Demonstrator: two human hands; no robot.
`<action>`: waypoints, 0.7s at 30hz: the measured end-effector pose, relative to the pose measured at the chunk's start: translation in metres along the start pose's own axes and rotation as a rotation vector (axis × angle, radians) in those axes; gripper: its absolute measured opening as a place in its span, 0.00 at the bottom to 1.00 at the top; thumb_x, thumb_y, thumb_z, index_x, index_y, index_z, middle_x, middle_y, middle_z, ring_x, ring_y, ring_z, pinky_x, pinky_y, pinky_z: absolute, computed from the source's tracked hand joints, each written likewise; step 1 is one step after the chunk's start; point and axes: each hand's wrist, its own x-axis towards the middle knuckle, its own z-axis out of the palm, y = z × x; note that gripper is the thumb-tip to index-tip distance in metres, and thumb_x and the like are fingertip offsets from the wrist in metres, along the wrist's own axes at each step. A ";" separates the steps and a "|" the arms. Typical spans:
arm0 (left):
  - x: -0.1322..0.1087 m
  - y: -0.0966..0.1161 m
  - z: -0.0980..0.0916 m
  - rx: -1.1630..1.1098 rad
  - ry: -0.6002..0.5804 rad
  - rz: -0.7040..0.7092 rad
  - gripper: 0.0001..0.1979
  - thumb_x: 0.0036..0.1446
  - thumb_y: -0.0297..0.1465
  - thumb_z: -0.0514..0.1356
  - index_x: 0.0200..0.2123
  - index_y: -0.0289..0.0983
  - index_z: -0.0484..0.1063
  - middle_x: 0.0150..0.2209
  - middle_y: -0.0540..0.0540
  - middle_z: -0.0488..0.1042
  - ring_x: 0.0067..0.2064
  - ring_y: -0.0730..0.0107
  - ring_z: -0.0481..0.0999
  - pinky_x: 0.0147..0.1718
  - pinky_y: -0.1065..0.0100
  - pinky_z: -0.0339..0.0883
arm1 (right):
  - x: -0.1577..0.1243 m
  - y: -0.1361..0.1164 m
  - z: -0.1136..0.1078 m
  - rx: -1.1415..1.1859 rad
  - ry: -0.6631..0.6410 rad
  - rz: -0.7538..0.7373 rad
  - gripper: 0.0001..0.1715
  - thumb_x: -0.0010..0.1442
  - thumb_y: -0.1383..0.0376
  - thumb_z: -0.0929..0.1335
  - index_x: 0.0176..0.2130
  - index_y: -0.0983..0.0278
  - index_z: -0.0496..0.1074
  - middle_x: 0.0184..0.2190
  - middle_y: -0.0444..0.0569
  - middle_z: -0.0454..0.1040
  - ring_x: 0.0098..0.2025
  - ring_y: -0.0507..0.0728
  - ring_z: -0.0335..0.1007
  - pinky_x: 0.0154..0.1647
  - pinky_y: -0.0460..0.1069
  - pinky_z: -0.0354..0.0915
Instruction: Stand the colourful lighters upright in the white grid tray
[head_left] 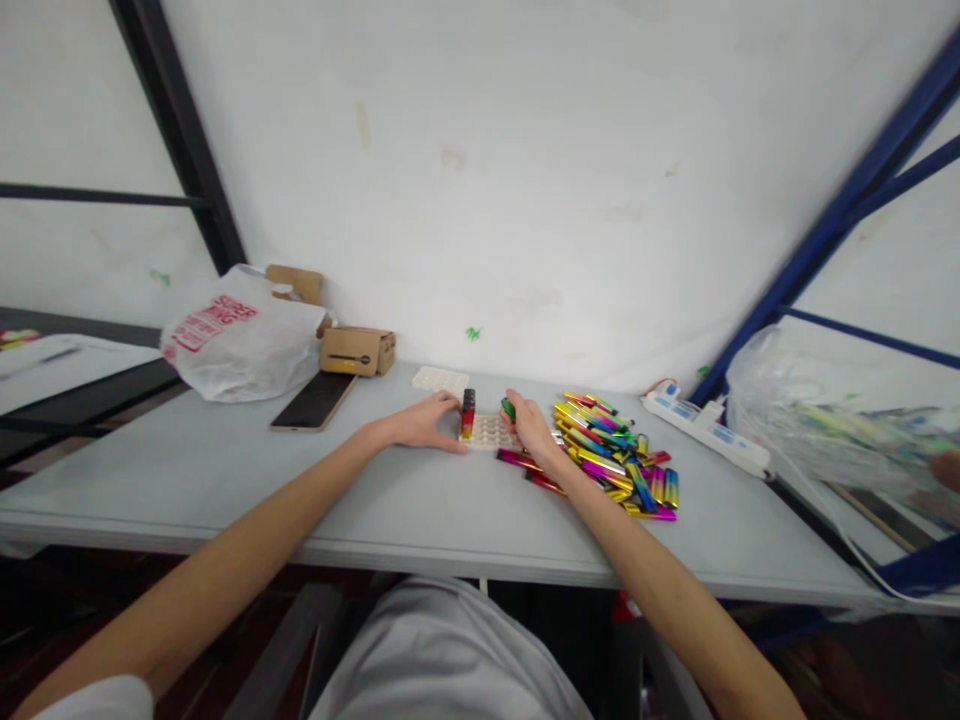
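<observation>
A white tray (pixel 493 432) with rows of holes lies on the table in front of me. Red-and-yellow lighters (pixel 468 418) with black tops stand upright in a row at its left end. My left hand (pixel 427 422) grips the tray's left end, its thumb at the near corner and its fingers by the standing lighters. Over the tray's right side, my right hand (pixel 531 424) is closed on a green lighter (pixel 508 408), mostly hidden by the fingers. Beside that hand lies a loose pile of shiny, many-coloured lighters (pixel 600 450).
A second white tray (pixel 440 380) lies behind. Further left are a phone (pixel 313 402), a small cardboard box (pixel 357 352) and a white plastic bag (pixel 240 335). A power strip (pixel 709 432) and a clear plastic bag (pixel 817 420) sit right; a wall rises behind the table (pixel 420 510).
</observation>
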 end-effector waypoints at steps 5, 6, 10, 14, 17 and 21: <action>0.000 -0.001 0.001 -0.006 -0.001 -0.003 0.41 0.48 0.54 0.74 0.59 0.35 0.74 0.60 0.36 0.75 0.59 0.47 0.73 0.62 0.56 0.66 | -0.007 -0.011 0.000 0.185 0.031 0.039 0.44 0.67 0.30 0.52 0.36 0.61 0.73 0.20 0.40 0.56 0.21 0.54 0.54 0.23 0.49 0.52; 0.000 -0.001 0.001 -0.009 -0.001 -0.004 0.41 0.48 0.54 0.74 0.59 0.35 0.74 0.60 0.36 0.75 0.59 0.47 0.73 0.62 0.56 0.66 | -0.007 -0.011 0.000 0.181 0.026 0.014 0.43 0.67 0.31 0.53 0.40 0.61 0.74 0.21 0.40 0.58 0.22 0.54 0.56 0.24 0.49 0.54; 0.000 0.001 0.001 -0.024 0.000 -0.010 0.41 0.48 0.54 0.74 0.58 0.35 0.74 0.60 0.36 0.75 0.59 0.46 0.73 0.62 0.57 0.66 | -0.005 -0.009 0.002 0.063 0.058 -0.135 0.34 0.67 0.35 0.61 0.42 0.61 0.73 0.32 0.46 0.72 0.35 0.56 0.68 0.37 0.50 0.65; 0.000 0.003 0.001 -0.030 -0.005 -0.018 0.41 0.48 0.54 0.74 0.58 0.35 0.75 0.60 0.37 0.75 0.59 0.46 0.74 0.62 0.57 0.66 | -0.003 -0.007 0.003 -0.033 0.109 -0.211 0.28 0.66 0.41 0.66 0.38 0.62 0.73 0.37 0.49 0.76 0.40 0.58 0.71 0.44 0.50 0.66; 0.000 0.003 0.001 -0.028 0.001 -0.022 0.40 0.47 0.53 0.74 0.58 0.37 0.75 0.60 0.37 0.75 0.59 0.46 0.74 0.62 0.56 0.66 | -0.007 -0.010 0.001 -0.056 0.084 -0.203 0.24 0.69 0.45 0.65 0.39 0.62 0.75 0.33 0.47 0.77 0.35 0.57 0.71 0.39 0.49 0.65; 0.000 0.001 0.001 -0.007 -0.002 -0.024 0.41 0.47 0.54 0.74 0.58 0.36 0.74 0.60 0.37 0.75 0.59 0.46 0.74 0.61 0.56 0.67 | -0.013 -0.018 -0.001 -0.109 0.044 -0.244 0.21 0.72 0.50 0.66 0.39 0.63 0.78 0.35 0.49 0.82 0.37 0.58 0.75 0.40 0.49 0.66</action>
